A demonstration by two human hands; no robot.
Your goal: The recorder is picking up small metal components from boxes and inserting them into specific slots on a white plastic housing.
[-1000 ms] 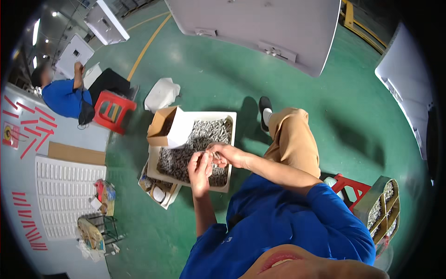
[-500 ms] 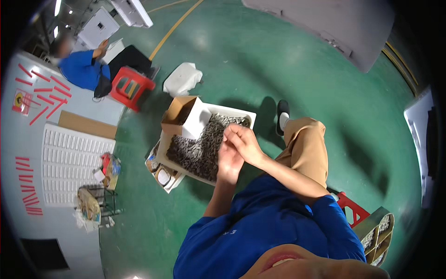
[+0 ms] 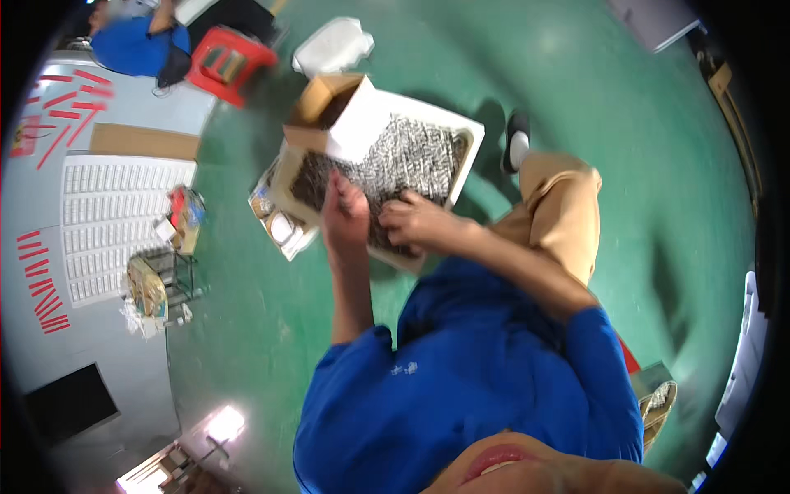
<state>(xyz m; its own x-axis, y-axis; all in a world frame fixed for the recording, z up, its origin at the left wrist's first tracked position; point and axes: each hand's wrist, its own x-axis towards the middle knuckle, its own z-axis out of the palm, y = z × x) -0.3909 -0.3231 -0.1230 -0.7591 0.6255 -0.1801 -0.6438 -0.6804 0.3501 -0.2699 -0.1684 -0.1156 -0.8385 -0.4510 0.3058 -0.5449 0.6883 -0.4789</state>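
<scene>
A white plastic tub point(image 3: 471, 160) in front of me holds a heap of small grey metallic-looking pieces point(image 3: 415, 156). My left hand point(image 3: 346, 212) is held over the left part of the heap, fingers curled and thumb side up; whatever lies inside them is hidden. Just to its right, my right hand point(image 3: 424, 224) reaches down into the near part of the heap with bent fingers, and its fingertips are partly out of sight among the pieces. An open cardboard box point(image 3: 358, 128), white outside and brown inside, rests on the tub's far left corner.
Under the tub's left side sits a low carton point(image 3: 284, 235) with printed sides. Beyond lie a white bag-like bundle point(image 3: 333, 45) and a red stool point(image 3: 230, 64) beside a person in blue point(image 3: 140, 45). To the left is a wall board point(image 3: 123, 222) with rows of labels.
My hands were together above the tub's near right side. They have come apart: the left has moved left, and the right has lowered to the pieces. The view has shifted too.
</scene>
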